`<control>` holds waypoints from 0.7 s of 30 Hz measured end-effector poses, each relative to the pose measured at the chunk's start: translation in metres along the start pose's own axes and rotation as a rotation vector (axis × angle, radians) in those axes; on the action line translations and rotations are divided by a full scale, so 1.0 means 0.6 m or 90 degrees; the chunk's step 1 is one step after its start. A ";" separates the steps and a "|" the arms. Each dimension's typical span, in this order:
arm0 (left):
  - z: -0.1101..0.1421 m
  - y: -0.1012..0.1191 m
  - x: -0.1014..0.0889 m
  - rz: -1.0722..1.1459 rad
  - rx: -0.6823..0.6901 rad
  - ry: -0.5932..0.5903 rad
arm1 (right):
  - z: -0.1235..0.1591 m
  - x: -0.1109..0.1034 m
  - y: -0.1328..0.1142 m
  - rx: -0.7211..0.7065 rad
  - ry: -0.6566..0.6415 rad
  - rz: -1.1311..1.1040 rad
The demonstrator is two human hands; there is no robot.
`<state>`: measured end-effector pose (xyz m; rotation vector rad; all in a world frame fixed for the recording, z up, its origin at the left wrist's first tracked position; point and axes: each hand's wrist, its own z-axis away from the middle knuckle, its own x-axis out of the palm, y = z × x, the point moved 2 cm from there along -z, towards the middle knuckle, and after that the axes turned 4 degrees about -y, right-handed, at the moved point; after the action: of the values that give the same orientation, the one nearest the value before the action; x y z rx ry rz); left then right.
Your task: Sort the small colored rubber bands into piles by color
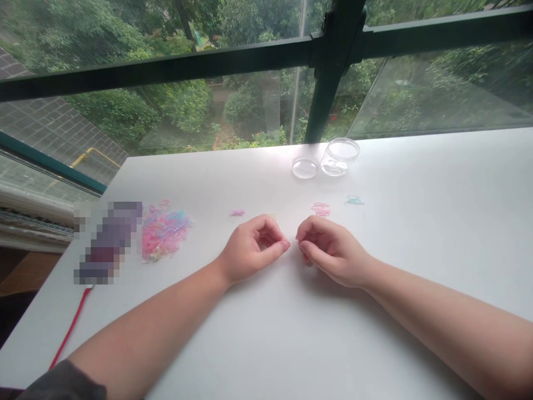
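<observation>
Over the white table, my left hand (252,247) is closed in a pinch, thumb against fingertips. Opposite it, a small gap away, my right hand (333,253) is pinched in the same way. Whatever sits between the fingertips is too small to make out. Just beyond the right hand lie a few pink elastic bands (320,209), with pale blue-green bands (353,200) farther to the right. A small purple bunch of bands (237,213) rests behind the left hand. To the left spreads a large pile of mixed pink, purple and blue bands (166,230).
A clear round jar (339,158) stands without its lid at the table's back edge, beside a clear lid (305,168). A blurred-out phone-like object (109,241) with a red cable (70,328) lies at left. Behind the white table (266,344) is a green-framed window (328,72).
</observation>
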<state>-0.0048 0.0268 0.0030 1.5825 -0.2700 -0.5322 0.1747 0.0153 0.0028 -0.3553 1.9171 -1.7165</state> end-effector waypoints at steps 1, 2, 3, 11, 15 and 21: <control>0.000 0.000 0.000 -0.002 -0.003 -0.001 | 0.000 0.000 0.000 -0.008 0.002 0.000; 0.000 -0.001 0.000 -0.003 -0.005 -0.001 | 0.000 0.000 -0.001 -0.017 0.003 0.004; 0.000 -0.001 0.000 -0.003 -0.006 -0.003 | -0.001 0.001 -0.001 -0.025 0.003 0.011; 0.002 -0.001 0.001 -0.015 -0.017 -0.015 | -0.004 0.003 -0.001 -0.005 -0.012 0.073; 0.002 0.000 0.001 -0.021 -0.018 -0.017 | -0.004 0.005 -0.001 0.003 -0.011 0.064; 0.002 -0.001 0.003 -0.011 -0.022 -0.027 | -0.005 0.006 -0.001 0.000 -0.022 0.056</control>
<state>-0.0041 0.0250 0.0023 1.5427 -0.2782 -0.5820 0.1702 0.0158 0.0030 -0.2940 1.8799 -1.6440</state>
